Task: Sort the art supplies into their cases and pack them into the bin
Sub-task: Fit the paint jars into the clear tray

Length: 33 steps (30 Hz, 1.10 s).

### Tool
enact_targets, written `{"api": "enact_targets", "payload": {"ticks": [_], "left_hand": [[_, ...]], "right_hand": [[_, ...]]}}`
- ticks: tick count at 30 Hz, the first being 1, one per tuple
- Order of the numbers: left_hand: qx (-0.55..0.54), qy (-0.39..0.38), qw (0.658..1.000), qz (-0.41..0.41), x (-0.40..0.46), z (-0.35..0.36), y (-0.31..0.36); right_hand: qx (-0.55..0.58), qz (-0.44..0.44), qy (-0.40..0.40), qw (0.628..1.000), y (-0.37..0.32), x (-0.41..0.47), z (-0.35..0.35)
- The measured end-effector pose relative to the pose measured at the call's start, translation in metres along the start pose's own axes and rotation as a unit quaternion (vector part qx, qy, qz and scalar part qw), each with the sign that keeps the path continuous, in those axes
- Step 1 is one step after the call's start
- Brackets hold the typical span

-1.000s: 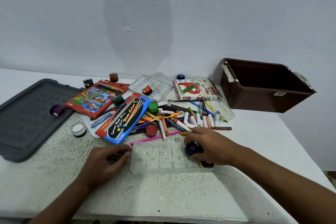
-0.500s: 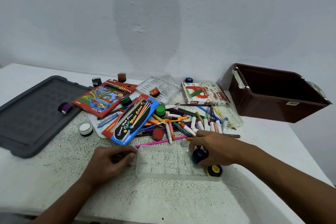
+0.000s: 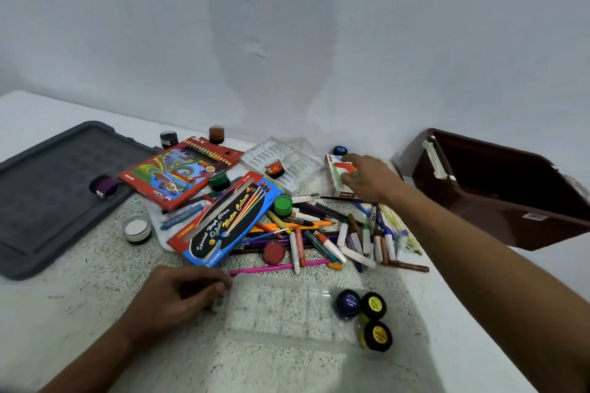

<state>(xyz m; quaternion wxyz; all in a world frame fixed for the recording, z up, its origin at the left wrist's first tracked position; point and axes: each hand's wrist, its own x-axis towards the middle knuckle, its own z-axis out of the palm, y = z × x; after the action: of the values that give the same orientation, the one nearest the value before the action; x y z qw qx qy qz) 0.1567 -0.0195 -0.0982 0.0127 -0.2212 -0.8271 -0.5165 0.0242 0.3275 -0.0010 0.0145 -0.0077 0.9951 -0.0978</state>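
Paint pots seated in the clear case while a far box is reached for.

The clear case [image 3: 281, 309] is pinched at its left end by the curled fingers of the left hand [image 3: 178, 300]; three paint pots [image 3: 364, 313] are seated together at its right end. The right hand [image 3: 367, 179] is stretched over the red-and-white box [image 3: 338, 182] near the brown bin [image 3: 498, 188], fingers seemingly loosely spread, though blurred. Loose crayons and markers [image 3: 335, 233] are piled between case and box.

Dim, cool, even light; big soft shadow on wall [image 3: 274, 41]; right hand [image 3: 367, 179] motion-blurred; wide-angle bending at edges.
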Motion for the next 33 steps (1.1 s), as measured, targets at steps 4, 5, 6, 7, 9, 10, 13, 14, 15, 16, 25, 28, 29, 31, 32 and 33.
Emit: {"api": "enact_targets", "payload": {"ticks": [4, 5, 6, 7, 9, 10, 13, 14, 15, 16, 25, 28, 29, 31, 32, 33], "left_hand": [[-0.008, -0.012, 1.000, 0.000, 0.001, -0.001, 0.002], [-0.010, -0.015, 1.000, -0.003, 0.002, -0.001, 0.002], [-0.009, -0.013, 1.000, -0.008, 0.002, -0.002, 0.001], [-0.004, -0.011, 1.000, -0.010, 0.002, -0.002, 0.000], [0.007, -0.013, 1.000, -0.009, 0.002, -0.003, -0.001], [0.008, -0.016, 1.000, -0.009, 0.002, -0.003, 0.000], [-0.001, -0.022, 1.000, -0.010, 0.003, -0.004, 0.001], [0.001, -0.023, 1.000, -0.011, 0.003, -0.003, 0.001], [0.005, -0.022, 1.000, -0.011, 0.004, -0.004, 0.000], [0.005, -0.020, 1.000, -0.011, 0.004, -0.003, 0.000], [-0.010, -0.014, 1.000, -0.010, 0.004, -0.001, -0.004], [-0.014, -0.014, 1.000, -0.011, 0.003, -0.001, -0.005], [-0.013, -0.013, 1.000, -0.011, 0.003, -0.001, -0.005], [-0.009, -0.011, 1.000, -0.008, 0.004, 0.000, -0.005], [-0.008, -0.010, 1.000, -0.006, 0.004, 0.000, -0.004], [-0.008, -0.009, 1.000, -0.004, 0.004, -0.001, -0.003]], "right_hand": [[-0.025, 0.039, -0.031, 0.998, 0.007, 0.044, 0.015], [-0.018, 0.047, -0.036, 0.998, 0.010, 0.053, 0.019], [-0.010, 0.051, -0.040, 0.998, 0.011, 0.062, 0.024], [0.003, 0.054, -0.042, 0.998, 0.013, 0.071, 0.029], [0.019, 0.069, -0.039, 0.997, 0.015, 0.082, 0.032], [0.017, 0.075, -0.037, 0.996, 0.017, 0.087, 0.031], [-0.002, 0.070, -0.052, 0.996, 0.020, 0.101, 0.030], [-0.008, 0.064, -0.057, 0.996, 0.021, 0.104, 0.029], [-0.010, 0.060, -0.064, 0.996, 0.020, 0.107, 0.029], [-0.009, 0.057, -0.073, 0.996, 0.020, 0.110, 0.030], [-0.020, 0.051, -0.030, 0.998, 0.020, 0.116, 0.038], [-0.008, 0.046, 0.014, 0.999, 0.019, 0.110, 0.039], [-0.008, 0.045, 0.022, 0.999, 0.017, 0.107, 0.038], [-0.004, 0.031, 0.041, 0.999, 0.013, 0.098, 0.036], [0.003, 0.022, 0.055, 0.998, 0.012, 0.092, 0.034], [0.012, 0.009, 0.068, 0.998, 0.011, 0.086, 0.032]]}}
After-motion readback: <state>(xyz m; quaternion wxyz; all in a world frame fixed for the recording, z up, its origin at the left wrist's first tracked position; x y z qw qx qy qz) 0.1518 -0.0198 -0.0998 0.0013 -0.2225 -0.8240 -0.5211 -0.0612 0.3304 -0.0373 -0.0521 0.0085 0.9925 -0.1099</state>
